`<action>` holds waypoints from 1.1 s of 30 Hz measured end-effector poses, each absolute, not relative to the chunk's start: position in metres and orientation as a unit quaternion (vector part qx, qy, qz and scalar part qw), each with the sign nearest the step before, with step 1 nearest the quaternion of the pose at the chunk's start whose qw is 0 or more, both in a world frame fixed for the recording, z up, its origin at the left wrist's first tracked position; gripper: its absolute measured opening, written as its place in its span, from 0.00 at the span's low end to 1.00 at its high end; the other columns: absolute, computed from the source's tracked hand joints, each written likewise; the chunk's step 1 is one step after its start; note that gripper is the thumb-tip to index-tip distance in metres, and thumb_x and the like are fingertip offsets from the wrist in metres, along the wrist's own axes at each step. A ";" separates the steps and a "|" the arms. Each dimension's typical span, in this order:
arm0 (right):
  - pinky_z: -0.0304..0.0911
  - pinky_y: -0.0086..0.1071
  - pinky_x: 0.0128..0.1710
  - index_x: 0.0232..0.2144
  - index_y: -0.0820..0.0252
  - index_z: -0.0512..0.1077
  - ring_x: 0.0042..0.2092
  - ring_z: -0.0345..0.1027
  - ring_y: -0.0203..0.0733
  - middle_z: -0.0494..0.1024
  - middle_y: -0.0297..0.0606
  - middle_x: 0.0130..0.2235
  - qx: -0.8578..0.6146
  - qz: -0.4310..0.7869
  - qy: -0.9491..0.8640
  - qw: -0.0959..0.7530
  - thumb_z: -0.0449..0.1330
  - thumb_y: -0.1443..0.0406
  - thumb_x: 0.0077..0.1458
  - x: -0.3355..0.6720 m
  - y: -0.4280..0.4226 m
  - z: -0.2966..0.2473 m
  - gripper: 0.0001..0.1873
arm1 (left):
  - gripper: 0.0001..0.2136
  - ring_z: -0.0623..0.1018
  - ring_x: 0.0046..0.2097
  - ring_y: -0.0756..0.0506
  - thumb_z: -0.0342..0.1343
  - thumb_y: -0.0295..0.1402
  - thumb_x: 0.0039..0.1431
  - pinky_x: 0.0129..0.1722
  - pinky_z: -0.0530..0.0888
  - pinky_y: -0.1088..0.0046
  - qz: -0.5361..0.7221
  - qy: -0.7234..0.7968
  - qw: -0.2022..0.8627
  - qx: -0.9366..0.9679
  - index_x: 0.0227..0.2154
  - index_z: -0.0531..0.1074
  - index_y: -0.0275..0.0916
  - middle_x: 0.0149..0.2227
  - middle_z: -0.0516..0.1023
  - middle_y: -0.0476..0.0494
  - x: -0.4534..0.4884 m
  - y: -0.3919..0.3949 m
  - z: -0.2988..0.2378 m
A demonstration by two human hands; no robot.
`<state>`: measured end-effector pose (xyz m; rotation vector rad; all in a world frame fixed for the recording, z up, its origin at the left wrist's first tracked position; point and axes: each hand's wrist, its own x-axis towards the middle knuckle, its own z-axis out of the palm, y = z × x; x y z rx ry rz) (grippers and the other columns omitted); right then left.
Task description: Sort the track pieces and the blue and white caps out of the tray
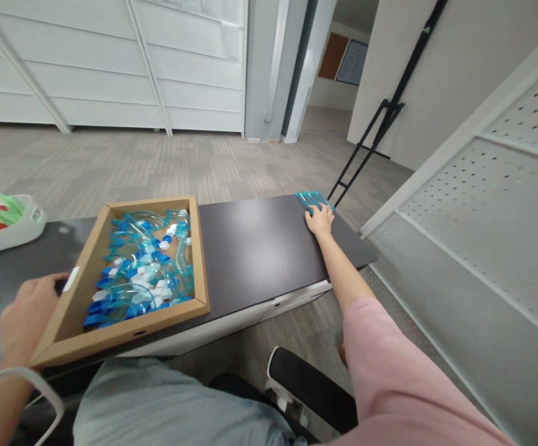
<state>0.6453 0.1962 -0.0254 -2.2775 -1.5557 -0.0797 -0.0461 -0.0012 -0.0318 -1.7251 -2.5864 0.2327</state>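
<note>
My right hand [320, 219] reaches to the far right end of the dark tabletop. Its fingers are apart and rest on the near ends of several clear teal plastic pieces [314, 199], laid side by side. At the left, my left hand [31, 313] is curled beside the outer wall of a cardboard box [201, 260]. Something dark shows at its fingertips, but I cannot make out what it is. Inside the box lies a loose heap of curved clear teal plastic pieces [132, 297] with blue and white parts.
A white basket [18, 230] with red, green and striped items stands far left on the dark table [260, 248]. A white cable [41, 387] loops by my left wrist. A chair armrest [310, 384] is below the table edge. A perforated panel [483, 217] stands right.
</note>
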 end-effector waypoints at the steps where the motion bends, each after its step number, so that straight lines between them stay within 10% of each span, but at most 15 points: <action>1: 0.56 0.66 0.78 0.71 0.58 0.82 0.81 0.54 0.71 0.67 0.61 0.81 -0.808 -0.041 -0.553 0.198 0.60 0.56 0.77 0.645 0.195 -0.026 0.28 | 0.40 0.79 0.73 0.31 0.32 0.46 0.74 0.67 0.79 0.57 0.028 -0.840 0.015 -0.542 0.81 0.68 0.39 0.77 0.76 0.25 -0.039 -0.002 -0.026; 12: 0.64 0.63 0.68 0.63 0.57 0.79 0.62 0.75 0.64 0.73 0.64 0.71 -0.617 -0.018 -0.709 0.340 0.62 0.55 0.71 0.546 0.196 0.001 0.25 | 0.22 0.85 0.65 0.29 0.50 0.34 0.81 0.66 0.80 0.52 -0.094 -0.841 -0.024 -0.532 0.68 0.79 0.33 0.70 0.80 0.23 -0.010 -0.004 0.007; 18: 0.62 0.54 0.68 0.63 0.51 0.83 0.58 0.80 0.57 0.85 0.47 0.61 -0.377 0.091 -0.901 0.192 0.61 0.50 0.81 0.362 0.131 0.046 0.20 | 0.22 0.83 0.66 0.29 0.50 0.34 0.81 0.66 0.78 0.51 -0.126 -0.841 -0.035 -0.526 0.68 0.80 0.36 0.69 0.79 0.23 -0.010 -0.004 0.002; 25: 0.64 0.57 0.70 0.66 0.56 0.82 0.66 0.79 0.66 0.83 0.55 0.66 -0.406 0.076 -0.910 0.036 0.66 0.46 0.78 0.245 0.086 0.046 0.28 | 0.21 0.84 0.65 0.31 0.52 0.32 0.81 0.65 0.76 0.54 -0.151 -0.836 -0.046 -0.525 0.68 0.81 0.40 0.69 0.80 0.25 -0.009 -0.006 0.006; 33: 0.67 0.65 0.71 0.63 0.56 0.81 0.67 0.79 0.71 0.84 0.56 0.67 -0.466 0.142 -0.869 0.090 0.73 0.49 0.68 0.234 0.103 0.032 0.28 | 0.19 0.84 0.65 0.29 0.54 0.31 0.79 0.63 0.77 0.55 -0.153 -0.836 -0.019 -0.526 0.64 0.82 0.37 0.67 0.81 0.26 -0.009 -0.001 0.000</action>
